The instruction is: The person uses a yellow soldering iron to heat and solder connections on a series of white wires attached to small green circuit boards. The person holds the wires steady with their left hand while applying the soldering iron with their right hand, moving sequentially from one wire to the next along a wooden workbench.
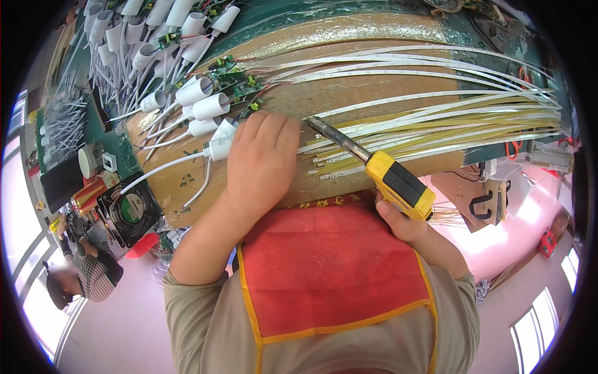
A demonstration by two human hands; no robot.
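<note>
My right hand (398,219) grips a yellow and black soldering gun (402,185) by its handle. The gun's dark metal tip reaches up and left across the board, ending just beside my left hand (261,156). The left fingers are curled down together, and whatever they pinch is hidden beneath them. Against that hand lies a white cylindrical lamp housing (221,142) with a white cable. More white housings (210,106) and small green circuit boards (229,75) lie just beyond. White LED strips (367,100) fan out to the right, above several yellow-backed ones (380,134).
The work surface is a brown board (355,37) on a green table. Many white housings with cables (143,56) are heaped at the far left. A black fan (129,212) stands at the left edge. Another person (93,274) is at lower left. A cardboard box (476,199) sits at right.
</note>
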